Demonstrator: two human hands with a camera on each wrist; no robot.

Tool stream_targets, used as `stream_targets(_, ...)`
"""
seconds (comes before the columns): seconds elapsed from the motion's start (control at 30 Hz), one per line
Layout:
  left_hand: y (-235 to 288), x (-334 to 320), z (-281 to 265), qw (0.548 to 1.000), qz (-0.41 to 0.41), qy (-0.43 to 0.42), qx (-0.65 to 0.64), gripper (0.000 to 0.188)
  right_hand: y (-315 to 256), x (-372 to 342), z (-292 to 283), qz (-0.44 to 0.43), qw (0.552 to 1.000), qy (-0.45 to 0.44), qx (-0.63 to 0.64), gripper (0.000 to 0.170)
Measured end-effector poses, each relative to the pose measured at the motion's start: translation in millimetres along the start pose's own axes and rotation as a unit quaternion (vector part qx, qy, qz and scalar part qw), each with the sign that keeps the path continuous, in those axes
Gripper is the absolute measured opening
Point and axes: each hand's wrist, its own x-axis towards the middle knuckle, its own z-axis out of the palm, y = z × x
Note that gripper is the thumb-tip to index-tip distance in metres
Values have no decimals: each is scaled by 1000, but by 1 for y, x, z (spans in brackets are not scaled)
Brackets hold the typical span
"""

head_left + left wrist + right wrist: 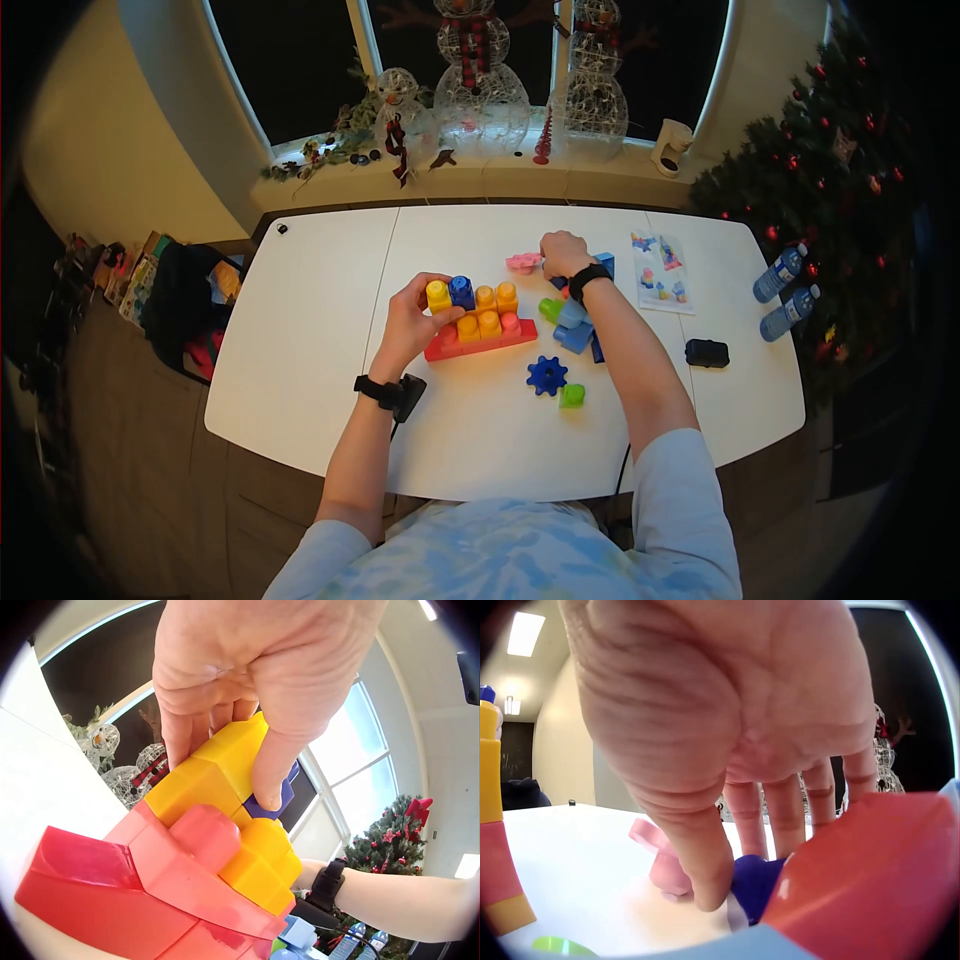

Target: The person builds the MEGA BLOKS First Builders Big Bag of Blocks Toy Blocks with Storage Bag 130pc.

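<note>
The block stack (489, 322) sits on the surface (300, 340) in front of the person, and the left hand (402, 325) is clamped on its left end, thumb on the near side and fingers behind the yellow block (438, 295). That is a sound hold for steadying. Keep the thumb low and press toward the surface, since squeezing only the top row could work a block loose from the red base (480, 343).

The right hand (566, 257) reaches beyond the stack, to its right, its thumb beside a dark blue block (757, 881) and its fingers toward the far side. The fingertips are partly hidden, so I cannot tell whether the grip has closed. Best to seat thumb and fingers on opposite faces before lifting, then raise the block straight up, because a red block (870, 877) crowds it closely on the near side. Mind the pink piece (523, 263) too: it lies beyond the stack, just beside that hand, and a sideways drag could knock it.

The light blue blocks (573, 335), right of the stack, look easily nudged, so carry high over them. The blue gear (547, 375) lies nearer the person than the stack, well out of the way.
</note>
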Motion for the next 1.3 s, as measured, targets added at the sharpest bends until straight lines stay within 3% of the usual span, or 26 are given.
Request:
stream_targets(0.13,-6,2,0,1000,4,-2,-3,43,0,-7,-14,30,999,34,23,40)
stream_targets(0.2,-8,1,1,1000,0,-4,4,43,-9,-31,-37,7,987,138,77,39)
stream_targets(0.23,-8,0,1,1000,-9,-3,-2,43,-16,-43,-44,7,988,137,76,39)
stream_targets(0.3,-8,1,2,1000,-16,-4,-8,43,-36,-67,-52,-120,904,194,362,40)
stream_targets(0.33,-8,1,2,1000,-14,-7,-5,43,-48,-78,-53,-118,904,194,362,40)
stream_targets(0.4,-9,1,2,1000,-12,-8,-2,43,-68,-95,-49,-222,830,172,482,44)
stream_targets(0.73,-7,1,2,1000,-2,-2,-13,42,-82,-100,-27,-273,841,127,449,40)
stream_targets(1.3,-11,2,3,1000,1,5,-13,40,-83,-103,-26,-269,859,148,410,34)
